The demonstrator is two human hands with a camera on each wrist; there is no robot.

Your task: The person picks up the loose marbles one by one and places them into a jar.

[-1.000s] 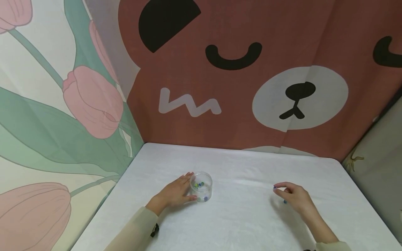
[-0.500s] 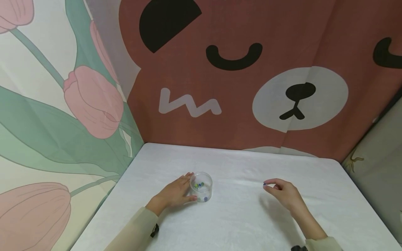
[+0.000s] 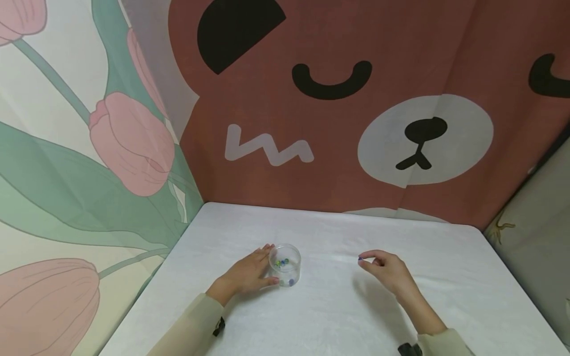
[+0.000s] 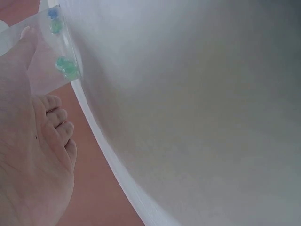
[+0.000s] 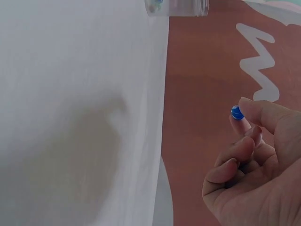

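Note:
A small clear plastic jar (image 3: 295,273) stands upright on the white table, several blue and green marbles (image 3: 282,263) at its bottom. My left hand (image 3: 247,273) holds its left side, thumb at the front and fingers behind. In the left wrist view the thumb lies against the jar wall (image 4: 44,77), near the green marbles (image 4: 67,68). To the right, my right hand (image 3: 389,273) is raised above the table and pinches one blue marble (image 5: 237,112) between thumb and index finger. Its other fingers are curled towards the palm.
White cloth covers the table (image 3: 329,316). Behind it hangs a brown backdrop (image 3: 329,183) with a bear's face, and at the left a tulip-print cloth (image 3: 58,198). A dark band (image 3: 219,326) is on the left wrist.
My right hand has moved left towards the jar with the blue marble. Another blue marble seen below that hand a second ago is now out of sight. The left hand and jar stay put.

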